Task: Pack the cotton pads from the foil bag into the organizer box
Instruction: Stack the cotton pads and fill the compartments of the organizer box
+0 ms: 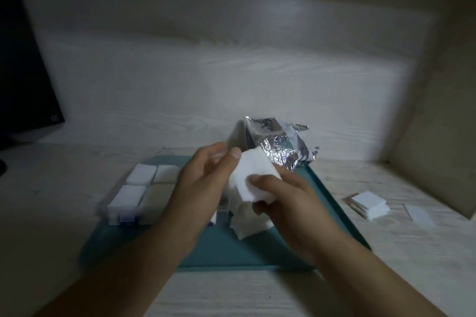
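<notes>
A crumpled silver foil bag (pixel 278 144) lies at the far edge of a teal mat (pixel 231 249). Both hands hold a stack of white cotton pads (pixel 253 175) just in front of the bag's mouth. My left hand (pixel 203 177) grips the stack's left side with its thumb on top. My right hand (pixel 280 195) pinches its near side. More white pads (pixel 247 224) lie under the hands on the mat. The clear organizer box (pixel 136 193) sits on the mat's left part, with white pads filling its left compartments.
A small stack of white pads (pixel 368 203) and a flat white sheet (pixel 422 216) lie on the wooden desk to the right of the mat. A dark monitor (pixel 23 72) stands at the far left. A wall panel closes the right side.
</notes>
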